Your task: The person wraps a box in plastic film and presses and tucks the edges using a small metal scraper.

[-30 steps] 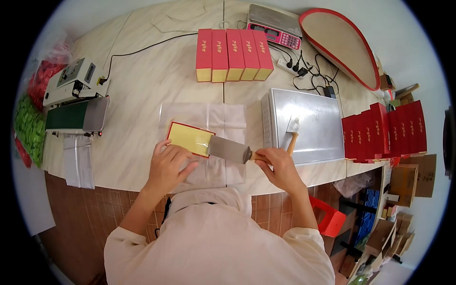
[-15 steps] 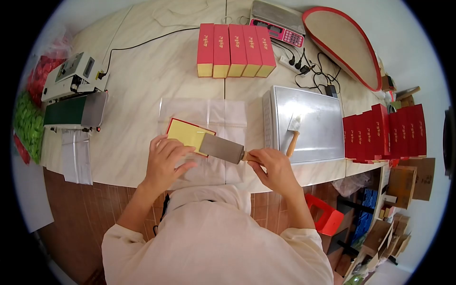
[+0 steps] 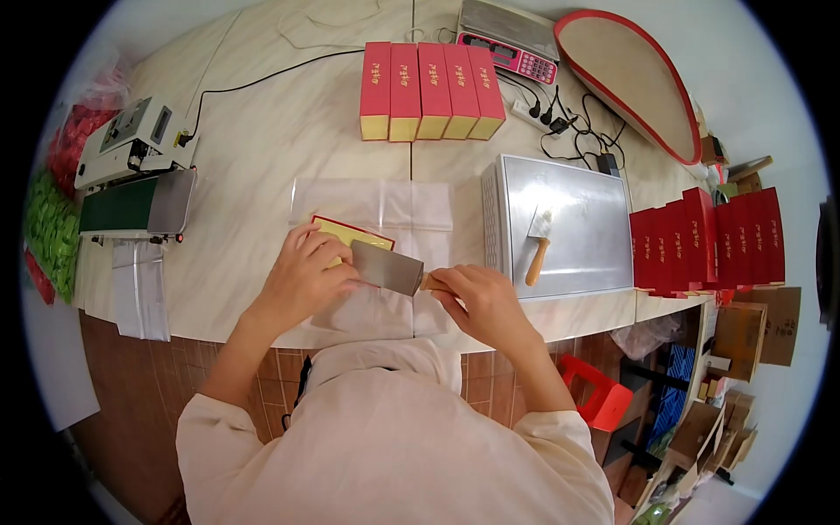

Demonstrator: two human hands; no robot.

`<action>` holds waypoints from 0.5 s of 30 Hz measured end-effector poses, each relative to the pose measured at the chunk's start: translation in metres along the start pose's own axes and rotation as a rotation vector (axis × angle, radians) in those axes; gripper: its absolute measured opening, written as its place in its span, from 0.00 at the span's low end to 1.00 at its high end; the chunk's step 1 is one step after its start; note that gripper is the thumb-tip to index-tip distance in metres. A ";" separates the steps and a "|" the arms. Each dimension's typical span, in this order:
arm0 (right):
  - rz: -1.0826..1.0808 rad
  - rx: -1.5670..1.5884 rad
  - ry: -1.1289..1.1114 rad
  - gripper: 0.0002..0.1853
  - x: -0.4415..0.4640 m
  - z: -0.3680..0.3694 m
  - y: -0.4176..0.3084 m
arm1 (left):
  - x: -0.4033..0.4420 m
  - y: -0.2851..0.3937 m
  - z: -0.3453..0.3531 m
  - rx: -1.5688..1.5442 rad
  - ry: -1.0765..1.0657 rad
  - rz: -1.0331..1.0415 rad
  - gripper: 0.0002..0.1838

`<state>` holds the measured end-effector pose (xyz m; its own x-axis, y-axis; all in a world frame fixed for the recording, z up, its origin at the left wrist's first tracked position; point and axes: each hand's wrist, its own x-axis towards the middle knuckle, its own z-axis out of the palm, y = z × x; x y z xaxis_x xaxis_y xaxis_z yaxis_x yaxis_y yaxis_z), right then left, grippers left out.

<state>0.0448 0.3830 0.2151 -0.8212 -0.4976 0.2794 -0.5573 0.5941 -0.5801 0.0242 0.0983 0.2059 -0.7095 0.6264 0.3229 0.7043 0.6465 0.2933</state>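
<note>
On the table in front of me lies a shallow red box (image 3: 356, 234) with a yellow inside, tilted slightly on a clear plastic sheet (image 3: 429, 210). My left hand (image 3: 306, 269) is curled over the left part of this box and hides much of it. My right hand (image 3: 484, 302) grips the wooden handle of a broad scraper (image 3: 388, 268). The scraper's metal blade lies over the near side of the box, its left end close to my left fingertips. A second scraper (image 3: 537, 249) rests on a flat metal plate unit (image 3: 591, 210) to the right.
Several red boxes (image 3: 435, 87) stand in a row at the back, with more stacked boxes (image 3: 687, 241) at right. A scale (image 3: 507, 44), tangled cables (image 3: 586, 131) and a red-rimmed tray (image 3: 630, 74) sit behind. A sealing machine (image 3: 136, 175) occupies the left.
My right hand has drawn the scraper left and slightly up along the box. My left hand has moved further over the box, its fingers more bent.
</note>
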 end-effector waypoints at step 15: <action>-0.183 -0.186 0.028 0.08 -0.001 0.005 -0.003 | 0.016 -0.015 0.012 -0.004 0.118 -0.037 0.10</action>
<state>0.0481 0.3786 0.2125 -0.7060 -0.5914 0.3897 -0.7080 0.6029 -0.3678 0.0019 0.1034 0.1961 -0.7271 0.5468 0.4152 0.6782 0.6662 0.3102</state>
